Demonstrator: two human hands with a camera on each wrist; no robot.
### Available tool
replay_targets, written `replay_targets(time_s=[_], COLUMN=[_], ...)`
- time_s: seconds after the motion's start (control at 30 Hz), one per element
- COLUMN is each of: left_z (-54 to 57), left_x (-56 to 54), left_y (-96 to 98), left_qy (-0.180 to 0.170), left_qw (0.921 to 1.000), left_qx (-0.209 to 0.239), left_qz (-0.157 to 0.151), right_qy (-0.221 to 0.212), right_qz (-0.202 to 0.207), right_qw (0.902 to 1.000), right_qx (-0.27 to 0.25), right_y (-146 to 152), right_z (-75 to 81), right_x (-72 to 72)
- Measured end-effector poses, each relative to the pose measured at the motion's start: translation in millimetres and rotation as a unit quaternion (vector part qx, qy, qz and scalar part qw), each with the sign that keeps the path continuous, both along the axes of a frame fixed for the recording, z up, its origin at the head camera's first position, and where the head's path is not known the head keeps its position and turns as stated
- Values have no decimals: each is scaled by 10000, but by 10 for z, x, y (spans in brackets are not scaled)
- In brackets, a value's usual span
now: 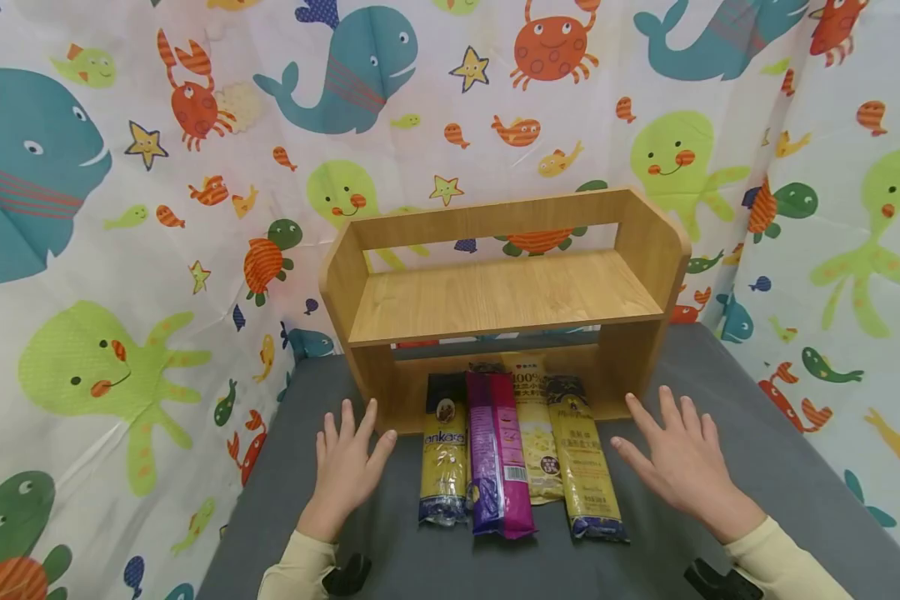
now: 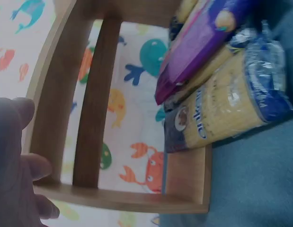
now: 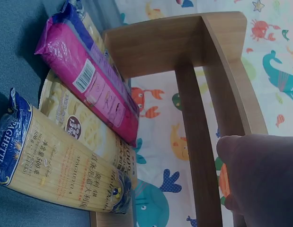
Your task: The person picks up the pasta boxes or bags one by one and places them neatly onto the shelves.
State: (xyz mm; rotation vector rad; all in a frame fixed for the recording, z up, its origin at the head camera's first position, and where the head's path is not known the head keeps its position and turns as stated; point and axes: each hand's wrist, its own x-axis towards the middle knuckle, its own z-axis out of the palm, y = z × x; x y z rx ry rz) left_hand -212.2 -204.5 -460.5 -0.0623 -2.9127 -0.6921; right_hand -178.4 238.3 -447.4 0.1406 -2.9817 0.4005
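My left hand (image 1: 347, 467) is spread with its fingers straight, near the left front corner of a wooden two-tier shelf (image 1: 495, 296). On the other side my right hand (image 1: 678, 454) has its fingers spread too, close to the shelf's right front corner. Neither holds anything. Between them, several pasta packs lean on the shelf's lower tier: a yellow spaghetti pack (image 1: 444, 450) with blue ends, a pink and purple pack (image 1: 497, 458), a cream pasta pack (image 1: 537, 433) partly hidden behind it, and a second spaghetti pack (image 1: 585, 458) at the right.
A grey cloth (image 1: 412, 567) covers the table under the shelf and packs. Behind and at both sides hangs a white curtain (image 1: 412, 158) printed with sea animals. The shelf's upper tier (image 1: 506, 292) is bare wood with a back rail.
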Motion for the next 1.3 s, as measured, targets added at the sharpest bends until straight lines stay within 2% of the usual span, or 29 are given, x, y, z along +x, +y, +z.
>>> replay_targets(time_s=[0.1, 0.17, 0.23, 0.3, 0.37, 0.47, 0.57, 0.67, 0.8, 1.1, 1.2, 1.3], left_z=[6, 5, 2, -3, -6, 7, 21, 32, 50, 42, 32, 32], left_x=[-221, -412, -614, -813, -995, -1218, -1368, -1450, -1513, -1528, -1515, -1506], left_y=[-90, -158, -225, -277, -284, -249, -182, -110, -52, -58, -67, -72], left_qy=[-235, -388, -519, -485, -281, 301, 850, 1212, 1348, 1107, 1091, 1215], left_qw=[9981, 9932, 9839, 9703, 9554, 9356, 9273, 9216, 9128, 9180, 9198, 9225], left_qx=[537, 1038, 1609, 2204, 2721, 3270, 3396, 3386, 3491, 3468, 3430, 3332], left_qz=[179, 350, 584, 877, 1114, 1293, 1323, 1460, 1634, 1572, 1560, 1526], right_qy=[-56, -77, -91, -92, -110, -150, -177, -166, -192, -163, -128, -308], right_qz=[15, 21, 26, 32, 22, -2, -35, -62, -96, -56, 59, 151], right_qw=[10000, 10000, 10000, 10000, 9999, 9999, 9998, 9998, 9998, 9998, 9997, 9979], right_qx=[-12, -7, -1, 8, 20, 21, 24, 57, 57, -63, -216, -557], right_y=[-7, -12, -19, -26, -13, 6, 25, 41, 62, 39, 11, -21], right_z=[-13, -26, -42, -61, -68, -82, -105, -123, -123, -95, -102, -137], right_x=[2, 1, 0, -3, -1, 5, 10, 12, 7, 15, -70, -249])
